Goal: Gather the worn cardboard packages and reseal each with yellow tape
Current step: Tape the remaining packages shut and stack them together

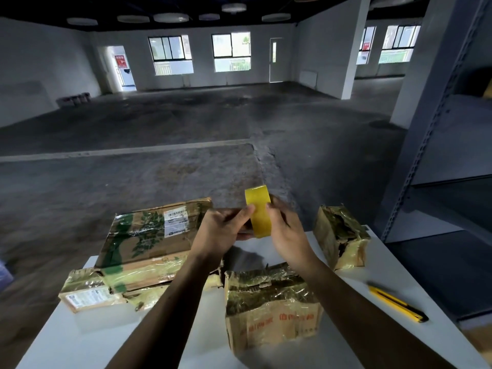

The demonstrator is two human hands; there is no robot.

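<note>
Both hands hold a roll of yellow tape [257, 210] upright above the white table [394, 265]. My left hand [226, 230] grips the roll from the left, thumb on its outer face. My right hand [285, 230] grips it from the right, thumb tip on the same face. A large flat worn package [149, 241] with green leaf print lies at the left on top of a smaller labelled package [87, 294]. A torn brown package [269, 310] with red print stands in front of me. Another torn package [340, 238] stands at the right.
A yellow and black utility knife [396, 304] lies on the table's right side. Grey metal shelving [439, 145] rises at the right. Beyond the table stretches a bare concrete floor [159, 123] with a white line.
</note>
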